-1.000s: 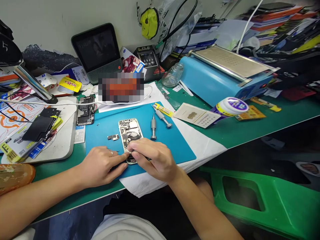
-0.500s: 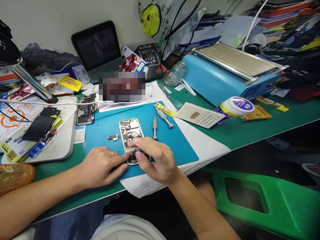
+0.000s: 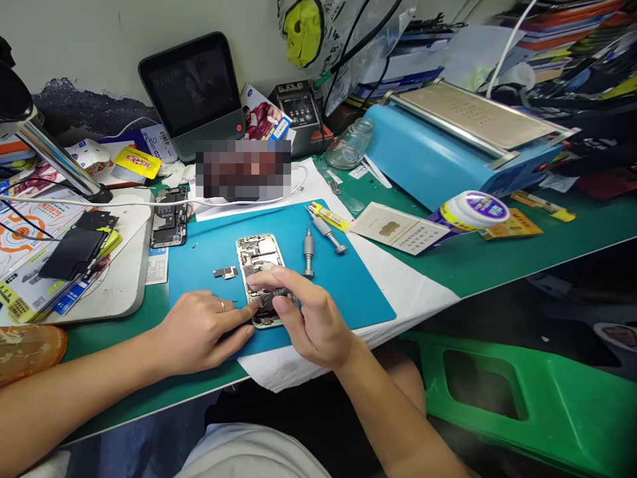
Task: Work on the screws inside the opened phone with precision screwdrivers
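Note:
An opened phone (image 3: 269, 245) lies on the blue mat (image 3: 199, 259), its inner parts bare. My left hand (image 3: 199, 330) rests on the mat with its index finger stretched out, the tip pressing on the phone's lower left part; it grips nothing. My right hand (image 3: 313, 315) is over the lower half of the phone, thumb and fingers closed around a small dark grey screwdriver (image 3: 281, 292), mostly hidden by the fingers. A loose small circuit part (image 3: 226, 272) lies left of the phone. Two grey screwdrivers, one upright on the mat (image 3: 308, 252) and one slanted (image 3: 328, 231), lie to its right.
Behind the mat stand a screen device (image 3: 192, 86) and a glass jar (image 3: 350, 143). A blue machine with a metal plate (image 3: 428, 159) is at the right, near a white tub (image 3: 472, 211). Another opened phone (image 3: 169, 218) lies left. A green stool (image 3: 547, 398) stands below.
My right hand's fingers have shifted slightly, the index finger moving left across the phone, and more of the dark screwdriver shows. My left hand stays on the phone.

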`<act>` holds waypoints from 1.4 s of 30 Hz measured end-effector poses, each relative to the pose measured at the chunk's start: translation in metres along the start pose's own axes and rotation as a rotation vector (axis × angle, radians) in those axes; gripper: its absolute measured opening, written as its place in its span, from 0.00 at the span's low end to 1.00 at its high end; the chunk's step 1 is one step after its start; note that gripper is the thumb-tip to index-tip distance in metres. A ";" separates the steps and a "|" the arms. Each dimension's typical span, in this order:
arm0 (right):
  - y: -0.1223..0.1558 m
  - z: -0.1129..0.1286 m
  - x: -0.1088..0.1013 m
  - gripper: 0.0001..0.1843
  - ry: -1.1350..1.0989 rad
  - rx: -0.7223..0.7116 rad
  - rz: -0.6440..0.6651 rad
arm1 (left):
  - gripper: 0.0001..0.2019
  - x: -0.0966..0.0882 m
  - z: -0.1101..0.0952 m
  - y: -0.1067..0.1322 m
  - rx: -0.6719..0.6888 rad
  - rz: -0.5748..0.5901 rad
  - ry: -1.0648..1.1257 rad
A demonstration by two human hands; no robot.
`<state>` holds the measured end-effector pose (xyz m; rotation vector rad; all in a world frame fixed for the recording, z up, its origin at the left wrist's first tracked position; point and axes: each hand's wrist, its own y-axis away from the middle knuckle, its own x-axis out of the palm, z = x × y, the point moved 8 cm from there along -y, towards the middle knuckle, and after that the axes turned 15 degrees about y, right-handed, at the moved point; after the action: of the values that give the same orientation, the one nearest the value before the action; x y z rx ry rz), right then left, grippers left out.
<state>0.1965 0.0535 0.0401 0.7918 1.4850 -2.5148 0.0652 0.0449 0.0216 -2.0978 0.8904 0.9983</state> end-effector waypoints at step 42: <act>0.014 -0.016 -0.013 0.32 -0.108 0.291 -0.133 | 0.16 -0.004 -0.001 -0.002 0.002 -0.056 0.011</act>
<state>0.2187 0.0577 0.0289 0.5967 1.1915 -2.8660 0.0647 0.0463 0.0258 -2.1167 0.8329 0.9573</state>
